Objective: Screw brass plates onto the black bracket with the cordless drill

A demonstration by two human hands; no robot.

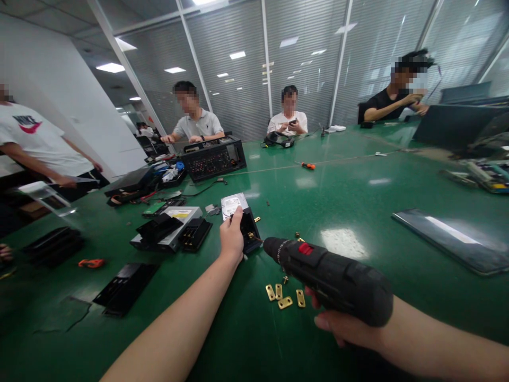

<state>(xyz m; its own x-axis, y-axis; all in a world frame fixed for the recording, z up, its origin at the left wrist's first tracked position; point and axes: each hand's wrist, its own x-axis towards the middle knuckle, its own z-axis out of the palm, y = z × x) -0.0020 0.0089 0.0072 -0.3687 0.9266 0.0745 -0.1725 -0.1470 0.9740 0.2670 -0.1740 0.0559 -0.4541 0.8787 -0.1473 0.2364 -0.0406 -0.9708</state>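
Drill (334,276) lay grasped in the person's right hand (345,326), its black body tilted above the fingers and its nose aimed leftward at a black casing (251,245); whether the bit touched the casing could not be told. The left hand (231,237) gripped the left side of that casing, which sat in front of the person over the green table (358,196), with a labelled silver unit (234,203) showing at its far end and brass-coloured pieces inside. Just nearer the person, four brass plates (285,303) lay loose, a small screw (285,279) near them. Left of the left hand was a silver metal box (193,213), one black bracket (159,228) on top and another bracket (194,236) at its right side. Farther left lay a black panel (126,286) and an orange object (91,263); well to the right lay a dark slab (445,244). Beyond the casing were a black computer case (214,162) and an orange-handled screwdriver (308,166). Across the table sat three people (199,124), the middle one holding a phone (293,122), while another person (37,140) in a white shirt stood at far left
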